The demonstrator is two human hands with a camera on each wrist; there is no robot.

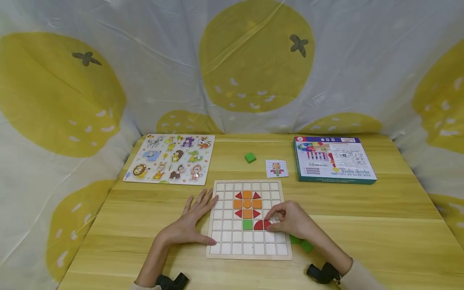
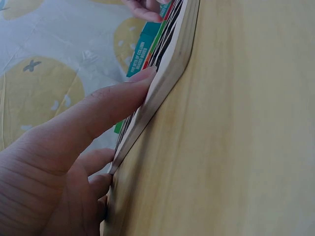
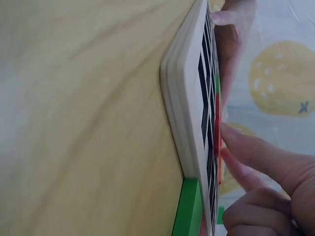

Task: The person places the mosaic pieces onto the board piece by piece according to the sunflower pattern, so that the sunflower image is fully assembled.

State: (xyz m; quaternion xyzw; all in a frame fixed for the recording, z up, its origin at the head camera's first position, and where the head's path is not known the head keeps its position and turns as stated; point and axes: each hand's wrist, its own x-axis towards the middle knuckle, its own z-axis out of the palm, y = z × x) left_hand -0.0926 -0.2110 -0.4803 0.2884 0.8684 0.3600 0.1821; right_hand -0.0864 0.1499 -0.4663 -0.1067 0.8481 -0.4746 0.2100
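Note:
A wooden grid board (image 1: 250, 257) lies in front of me, with orange squares, an orange circle (image 1: 247, 204), red triangles (image 1: 238, 195) and a green square (image 1: 247, 224) set in its cells. Beside the green square sits a red quarter-circle piece (image 1: 258, 225). Just right of that one, my right hand (image 1: 295, 221) pinches a second red quarter-circle piece (image 1: 266, 224) between thumb and index finger, at the board's surface. My left hand (image 1: 188, 222) is spread along the board's left edge; its thumb (image 2: 113, 103) touches the rim in the left wrist view.
Green blocks (image 1: 306, 246) lie by the board's right edge, partly under my right hand. Behind the board are another green block (image 1: 250, 157) and a small pattern card (image 1: 277, 168). An animal puzzle (image 1: 168, 159) lies back left, a flat box (image 1: 334, 160) back right.

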